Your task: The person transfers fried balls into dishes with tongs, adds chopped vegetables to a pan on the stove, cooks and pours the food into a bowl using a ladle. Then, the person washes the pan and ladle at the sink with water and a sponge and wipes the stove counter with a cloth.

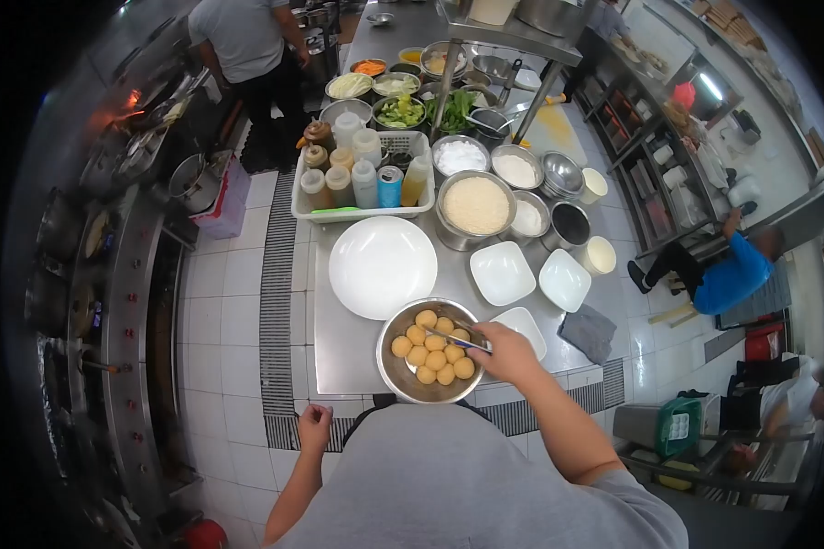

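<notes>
My right hand (507, 352) is closed around a pair of metal tongs (452, 338), which reach over a steel bowl (395, 381). Several round golden-brown balls (436, 360) lie in that bowl at the near edge of the steel table. The tong tips are among the balls; whether they grip one I cannot tell. My left hand (316, 425) hangs low beside the table with its fingers curled in and nothing visible in them. Just beyond the bowl is a large white plate (383, 267). White square bowls (503, 274) stand to its right, one partly behind my right hand.
A white basket (362, 214) holds sauce bottles and a blue can. Near it stands a steel bowl of crumbs (475, 205), with bowls of powder and vegetables behind. A grey cloth (587, 334) lies at the right edge. People stand at the far left and sit at the right.
</notes>
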The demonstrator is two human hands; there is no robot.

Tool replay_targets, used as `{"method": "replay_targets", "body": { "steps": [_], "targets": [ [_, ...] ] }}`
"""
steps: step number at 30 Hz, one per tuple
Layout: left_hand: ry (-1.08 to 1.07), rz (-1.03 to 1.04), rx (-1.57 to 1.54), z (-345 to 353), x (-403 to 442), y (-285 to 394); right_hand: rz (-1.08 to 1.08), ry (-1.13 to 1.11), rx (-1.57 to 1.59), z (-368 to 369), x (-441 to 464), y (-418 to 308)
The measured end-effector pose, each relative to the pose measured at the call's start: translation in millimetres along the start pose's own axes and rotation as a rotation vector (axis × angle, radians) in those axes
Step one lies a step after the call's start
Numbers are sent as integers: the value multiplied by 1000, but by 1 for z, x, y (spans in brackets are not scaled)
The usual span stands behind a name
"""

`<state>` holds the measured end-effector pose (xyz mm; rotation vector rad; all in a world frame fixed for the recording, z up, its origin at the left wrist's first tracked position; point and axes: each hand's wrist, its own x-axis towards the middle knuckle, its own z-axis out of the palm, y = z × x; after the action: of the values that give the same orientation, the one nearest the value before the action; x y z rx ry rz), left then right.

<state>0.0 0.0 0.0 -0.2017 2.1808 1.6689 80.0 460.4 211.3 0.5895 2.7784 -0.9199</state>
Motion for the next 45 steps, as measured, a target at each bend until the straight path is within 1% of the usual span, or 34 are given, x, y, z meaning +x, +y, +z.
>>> {"method": "replay_targets", "body": {
  "steps": [2, 3, 5, 6, 8, 9, 10, 11, 12, 14, 15, 17, 18, 20, 21, 23, 24, 25, 27, 29, 30, 31, 32, 34, 35, 37, 39, 40, 42, 43, 45],
  "targets": [
    [-70, -128, 195, -13, -8, -11, -49, -11, 23, 14, 4, 0],
    [-84, -121, 178, -2, -9, -22, -43, 0, 3, 0, 3, 8],
    [-92, -173, 452, -31, -12, -42, -20, 17, 156, -6, 2, -1],
    [-100, -179, 455, -39, -23, -45, -11, 13, 156, -10, -4, 4],
    [-77, -368, 441, -55, -37, -45, 76, 151, 393, -21, -12, 20],
    [-82, -368, 442, -68, -41, -65, 80, 153, 392, -27, -14, 30],
    [-177, -290, 512, -86, -42, -95, 145, 252, 369, -32, -14, 42],
    [-273, -209, 579, -95, -42, -110, 211, 353, 345, -36, -12, 53],
    [-276, -208, 580, -90, -47, -94, 214, 354, 345, -34, -6, 68],
    [-151, -549, 554, -77, -60, -42, 226, 452, 90, -26, 6, 93],
    [-155, -548, 556, -75, -59, -40, 230, 453, 89, -30, 7, 90],
    [-173, -475, 512, -74, -55, -34, 283, 328, 23, -35, 11, 84],
    [-173, -473, 513, -72, -49, -36, 284, 329, 24, -38, 13, 86],
    [-124, -320, 606, -68, -31, -42, 227, 452, 109, -45, 15, 94],
    [-125, -318, 610, -65, -25, -38, 229, 454, 112, -48, 16, 99],
    [17, -7, 728, -51, -3, -22, 268, 524, 346, -56, 17, 113],
    [48, 53, 665, -33, -1, 21, 264, 573, 378, -53, 19, 127],
    [76, 110, 602, -6, -9, 89, 270, 578, 380, -54, 17, 130],
    [44, 402, 531, 41, -9, 172, 318, 592, 464, -56, 12, 138],
    [-90, 658, 416, 101, 1, 234, 309, 614, 520, -46, 10, 155],
    [-195, 688, 416, 135, 1, 272, 297, 635, 577, -38, 6, 164],
    [-288, 857, 438, 169, 12, 292, 305, 641, 585, -33, 1, 168],
    [-353, 930, 527, 206, 18, 314, 295, 648, 639, -27, -5, 172],
    [-478, 961, 586, 277, 40, 327, 287, 657, 799, -18, -20, 176],
    [-496, 985, 609, 314, 55, 322, 293, 664, 806, -16, -30, 179],
    [-519, 1012, 639, 377, 80, 312, 285, 608, 869, -14, -51, 184],
    [-519, 886, 811, 425, 97, 304, 300, 607, 910, -19, -75, 181],
    [-526, 889, 818, 441, 106, 302, 314, 591, 933, -21, -86, 183],
    [-459, 791, 938, 465, 118, 295, 338, 575, 960, -22, -106, 187],
    [-466, 788, 945, 471, 118, 298, 342, 561, 996, -22, -114, 188],
    [-439, 720, 995, 475, 119, 303, 356, 543, 1042, -14, -127, 196]
  ]
}}
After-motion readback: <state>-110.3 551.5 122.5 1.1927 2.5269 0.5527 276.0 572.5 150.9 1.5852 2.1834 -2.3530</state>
